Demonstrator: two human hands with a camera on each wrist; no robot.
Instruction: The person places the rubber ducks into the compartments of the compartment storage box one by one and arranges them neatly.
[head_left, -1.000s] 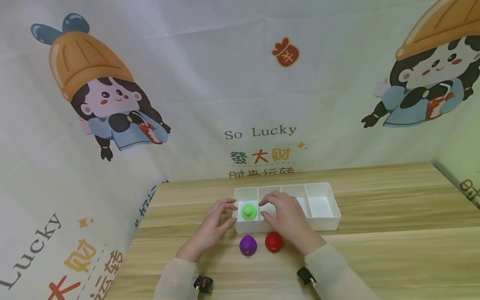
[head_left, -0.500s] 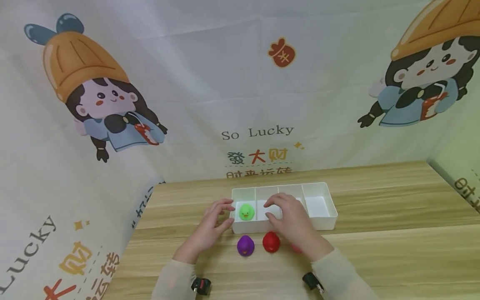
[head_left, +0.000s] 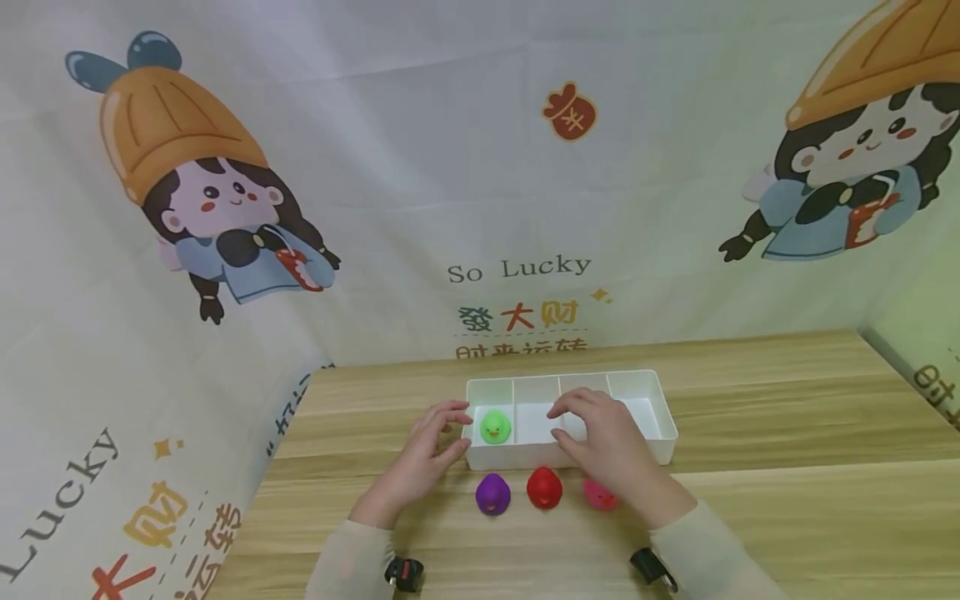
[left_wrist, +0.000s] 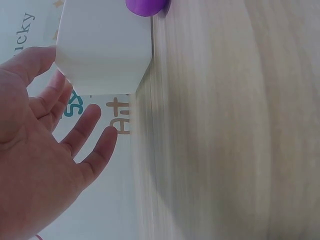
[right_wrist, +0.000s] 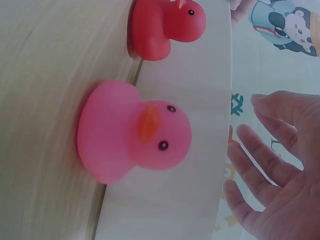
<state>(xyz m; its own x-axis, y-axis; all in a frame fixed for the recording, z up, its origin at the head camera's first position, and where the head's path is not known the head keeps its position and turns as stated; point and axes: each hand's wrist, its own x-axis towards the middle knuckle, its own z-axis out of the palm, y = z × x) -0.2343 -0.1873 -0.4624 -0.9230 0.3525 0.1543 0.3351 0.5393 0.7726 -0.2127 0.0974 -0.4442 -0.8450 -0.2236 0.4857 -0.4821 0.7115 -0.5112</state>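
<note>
Hovering over white four-compartment tray [head_left: 517, 457]: right hand [head_left: 615, 442], fingers parted. Left hand [head_left: 423, 458]: at its end, fingers spread. Backdrop lettering [head_left: 528, 267]: "So Lucky".

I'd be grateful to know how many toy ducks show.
4: green duck in the leftmost compartment of the white tray; purple duck, red duck and pink duck on the table before it. The right hand hides part of the tray, perhaps more ducks.

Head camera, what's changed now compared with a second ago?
The right hand has moved rightward over the white tray, uncovering the pink duck. The left hand stays by the tray's left end; the green duck, purple duck and red duck stay put.
</note>
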